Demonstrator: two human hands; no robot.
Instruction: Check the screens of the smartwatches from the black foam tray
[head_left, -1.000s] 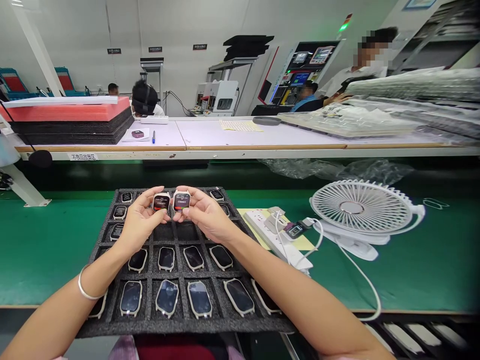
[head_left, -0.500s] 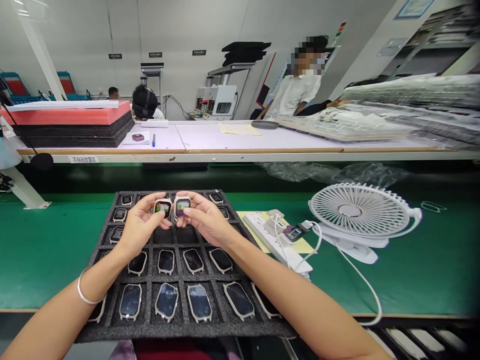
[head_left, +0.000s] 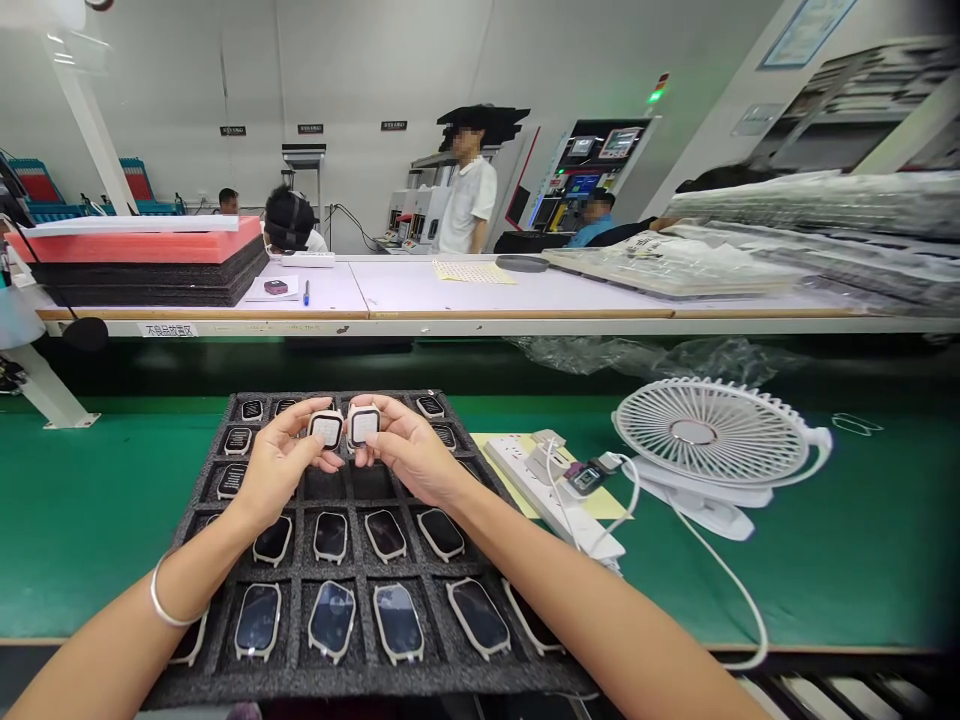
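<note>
Above the back half of a dark foam tray [head_left: 300, 675], my two hands hold a pair of smartwatch bodies side by side. My left hand [head_left: 281, 460] pinches one smartwatch [head_left: 325, 430], its thumb on the lower part of the lit white screen. In my right hand [head_left: 412, 450] is the other smartwatch [head_left: 364, 427], also lit white, with the thumb at its lower edge. Neither watch has a strap. Several more strapless watches, such as one with a dark screen [head_left: 331, 537], lie in the tray's compartments. Two compartments beneath my hands hold no watch.
Right of the tray are a white power strip [head_left: 551, 500] with a plugged-in charger and a white fan [head_left: 694, 435] with its cable. A shelf [head_left: 405, 285] crosses ahead, bearing stacked foam sheets [head_left: 142, 260] and plastic-wrapped trays [head_left: 675, 265]. Several people are beyond it.
Both watch screens have turned from coloured patterns to mostly white. My hands stay nearly in place. Behind the shelf, a standing person in white now appears further left.
</note>
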